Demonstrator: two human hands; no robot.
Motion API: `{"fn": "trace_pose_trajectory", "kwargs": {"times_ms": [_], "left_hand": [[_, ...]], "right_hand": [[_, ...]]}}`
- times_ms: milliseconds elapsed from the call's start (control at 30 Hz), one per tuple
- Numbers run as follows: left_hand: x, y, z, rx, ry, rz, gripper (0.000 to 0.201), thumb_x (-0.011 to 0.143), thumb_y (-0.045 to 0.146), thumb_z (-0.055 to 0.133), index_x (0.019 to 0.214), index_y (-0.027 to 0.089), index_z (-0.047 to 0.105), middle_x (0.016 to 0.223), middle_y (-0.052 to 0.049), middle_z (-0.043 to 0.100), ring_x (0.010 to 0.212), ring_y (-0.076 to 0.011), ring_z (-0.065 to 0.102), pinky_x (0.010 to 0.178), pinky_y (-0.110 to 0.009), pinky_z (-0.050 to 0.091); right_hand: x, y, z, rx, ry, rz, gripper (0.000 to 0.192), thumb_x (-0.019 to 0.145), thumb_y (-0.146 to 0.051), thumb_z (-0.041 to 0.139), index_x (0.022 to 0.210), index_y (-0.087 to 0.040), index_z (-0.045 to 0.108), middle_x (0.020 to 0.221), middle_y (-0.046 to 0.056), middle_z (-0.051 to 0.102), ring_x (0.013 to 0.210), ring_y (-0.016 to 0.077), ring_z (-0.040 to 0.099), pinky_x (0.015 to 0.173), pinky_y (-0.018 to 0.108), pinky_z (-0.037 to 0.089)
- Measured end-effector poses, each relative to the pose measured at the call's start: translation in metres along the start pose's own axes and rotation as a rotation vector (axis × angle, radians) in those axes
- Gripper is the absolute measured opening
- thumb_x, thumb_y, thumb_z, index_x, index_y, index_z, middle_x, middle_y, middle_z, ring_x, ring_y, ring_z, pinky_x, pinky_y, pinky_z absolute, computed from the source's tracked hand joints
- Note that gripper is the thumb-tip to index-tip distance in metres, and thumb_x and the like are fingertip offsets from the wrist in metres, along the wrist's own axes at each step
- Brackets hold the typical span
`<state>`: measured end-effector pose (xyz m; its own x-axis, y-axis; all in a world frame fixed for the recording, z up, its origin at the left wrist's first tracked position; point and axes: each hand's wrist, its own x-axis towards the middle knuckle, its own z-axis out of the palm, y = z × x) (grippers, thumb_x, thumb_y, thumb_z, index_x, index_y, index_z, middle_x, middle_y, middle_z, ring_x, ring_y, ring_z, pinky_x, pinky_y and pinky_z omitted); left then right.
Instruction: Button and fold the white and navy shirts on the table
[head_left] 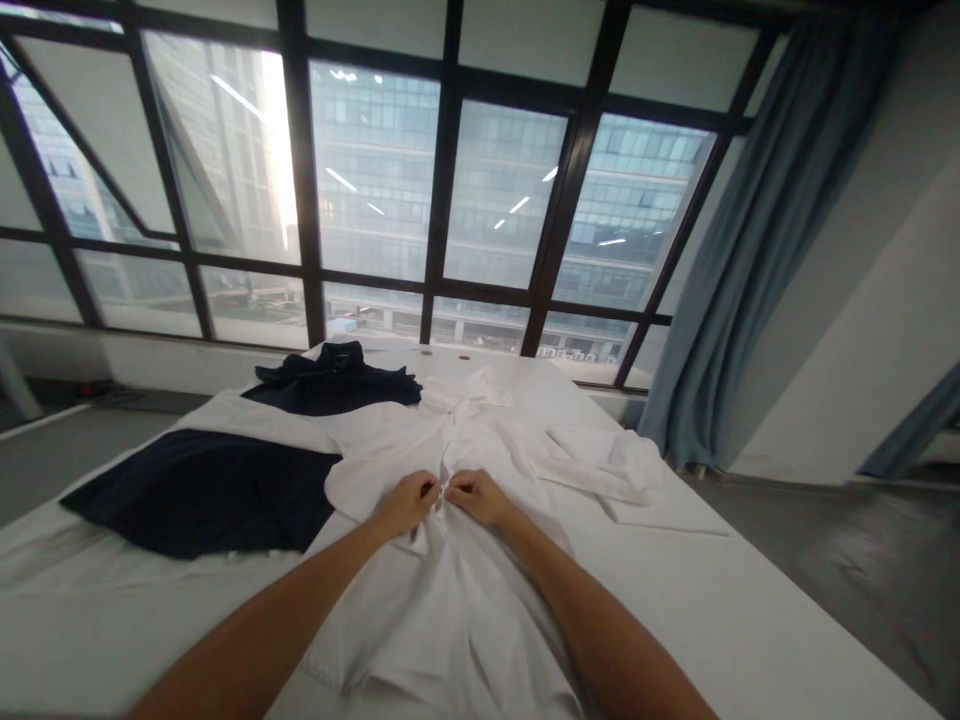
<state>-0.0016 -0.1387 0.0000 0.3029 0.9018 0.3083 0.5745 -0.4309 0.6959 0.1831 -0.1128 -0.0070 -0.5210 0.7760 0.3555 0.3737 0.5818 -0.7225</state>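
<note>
A white shirt (457, 590) lies spread on the white table, its collar toward the window and its sleeves out to both sides. My left hand (411, 500) is closed in a pinch on the shirt's front edge, near the middle. Close beside it, my right hand (476, 496) pinches the facing front edge. The fingertips of both hands nearly meet over the front opening, and the cloth is drawn up into folds around them. Any button between the fingers is too small to make out. Above the hands the front shows a narrow gap.
Dark navy garments (217, 490) lie on the left, partly under the shirt's sleeve; a dark folded piece (337, 378) sits farther back. The white table (675, 600) ends at a slanting right edge. Windows (375, 170) and a blue curtain (757, 250) stand beyond.
</note>
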Motion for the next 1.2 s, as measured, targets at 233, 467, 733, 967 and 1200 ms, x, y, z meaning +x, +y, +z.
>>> {"fn": "trace_pose_trajectory", "kwargs": {"times_ms": [233,467,733,967,1200], "left_hand": [[0.004,-0.010,0.001,0.109,-0.020,0.053,0.017,0.082,0.025,0.049,0.073,0.017,0.061,0.071,-0.001,0.063,0.067,-0.0131,0.057,0.062,-0.020,0.039],[0.005,-0.010,0.004,0.094,-0.047,0.086,0.022,0.084,0.031,0.047,0.073,0.018,0.062,0.071,-0.001,0.063,0.068,-0.0143,0.058,0.063,-0.022,0.040],[0.014,-0.008,-0.023,0.040,0.015,-0.055,0.021,0.083,0.023,0.043,0.066,0.018,0.053,0.067,0.000,0.058,0.067,-0.0143,0.055,0.060,-0.023,0.037],[0.013,0.006,-0.052,0.181,0.150,-0.178,0.024,0.082,0.019,0.042,0.059,0.020,0.043,0.060,0.002,0.051,0.062,-0.0138,0.049,0.058,-0.025,0.031],[-0.001,0.032,-0.050,0.367,0.191,-0.118,0.025,0.086,0.036,0.048,0.069,0.019,0.055,0.071,-0.003,0.062,0.070,-0.0173,0.056,0.063,-0.028,0.035]], "right_hand": [[0.000,0.003,0.008,-0.141,0.040,0.055,0.023,0.077,-0.028,0.054,0.059,-0.017,0.064,0.059,-0.002,0.059,0.058,0.0111,0.050,0.057,0.020,0.037],[-0.001,-0.005,0.005,-0.363,0.051,0.055,0.021,0.077,-0.024,0.053,0.066,-0.016,0.068,0.064,0.001,0.064,0.060,0.0115,0.052,0.058,0.021,0.035],[0.000,-0.009,-0.008,-0.650,0.060,0.253,0.023,0.078,-0.024,0.051,0.067,-0.014,0.069,0.066,0.004,0.066,0.060,0.0125,0.050,0.056,0.024,0.029],[-0.011,-0.013,-0.057,-0.718,0.226,0.343,0.030,0.084,-0.017,0.040,0.073,-0.013,0.068,0.082,0.011,0.068,0.076,0.0160,0.056,0.065,0.024,0.033],[-0.016,-0.024,-0.066,-0.658,0.245,0.421,0.027,0.086,-0.023,0.043,0.071,-0.015,0.065,0.075,0.007,0.067,0.070,0.0144,0.055,0.059,0.023,0.030]]}}
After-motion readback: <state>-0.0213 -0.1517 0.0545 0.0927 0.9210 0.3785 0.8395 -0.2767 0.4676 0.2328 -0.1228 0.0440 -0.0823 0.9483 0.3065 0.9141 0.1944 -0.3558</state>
